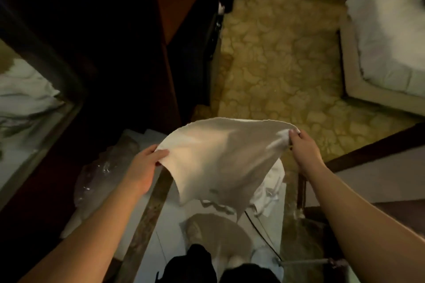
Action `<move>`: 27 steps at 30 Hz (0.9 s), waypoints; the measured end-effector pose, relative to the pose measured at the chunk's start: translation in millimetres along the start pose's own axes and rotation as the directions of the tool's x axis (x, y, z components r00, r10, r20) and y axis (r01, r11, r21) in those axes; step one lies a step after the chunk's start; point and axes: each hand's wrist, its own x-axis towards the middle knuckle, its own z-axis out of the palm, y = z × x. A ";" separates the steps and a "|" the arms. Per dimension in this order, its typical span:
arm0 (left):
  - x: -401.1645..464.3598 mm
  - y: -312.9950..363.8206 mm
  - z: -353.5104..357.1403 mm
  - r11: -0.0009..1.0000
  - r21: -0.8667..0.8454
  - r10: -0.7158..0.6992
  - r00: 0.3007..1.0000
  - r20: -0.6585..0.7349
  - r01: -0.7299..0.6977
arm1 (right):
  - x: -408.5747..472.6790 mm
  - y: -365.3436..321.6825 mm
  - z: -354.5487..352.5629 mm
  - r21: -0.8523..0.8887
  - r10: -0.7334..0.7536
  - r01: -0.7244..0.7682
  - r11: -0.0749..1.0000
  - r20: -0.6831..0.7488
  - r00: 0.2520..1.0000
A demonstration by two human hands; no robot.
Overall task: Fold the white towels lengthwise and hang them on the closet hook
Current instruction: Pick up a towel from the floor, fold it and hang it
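bare forearms (96,225), no sleeves, dark trousers (193,266)

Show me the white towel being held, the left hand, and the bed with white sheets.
white cloth towel (220,158), head view, middle of the spread fabric
left hand (147,165), head view, back of the hand
bed with white sheets (391,37), head view, top of the mattress

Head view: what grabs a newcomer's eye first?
The white towel, spread in mid-air at centre frame, pinched at one edge by the left hand and at the far corner by the right hand. Next, the white bed at upper right on the patterned floor. More white cloth lies beneath the towel.
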 end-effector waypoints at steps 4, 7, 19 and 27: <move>-70.4 17.7 -44.8 0.988 -0.111 0.104 0.992 -0.067 -0.111 | -26.4 -29.4 -15.3 0.167 -0.044 0.033 0.985 0.060 0.997; -125.2 23.1 -67.6 0.974 -0.122 0.173 0.977 -0.124 -0.188 | -47.1 -45.5 -19.5 0.248 -0.100 0.068 0.966 0.119 0.988; -364.7 66.8 -119.0 0.829 -0.254 0.331 0.804 -0.495 -0.497 | -184.8 -119.9 -38.4 0.397 -0.489 0.352 0.848 0.329 0.808; -532.5 59.4 -171.6 0.759 -0.199 0.375 0.665 -0.645 -0.620 | -325.9 -161.9 -39.4 0.498 -0.633 0.405 0.767 0.483 0.606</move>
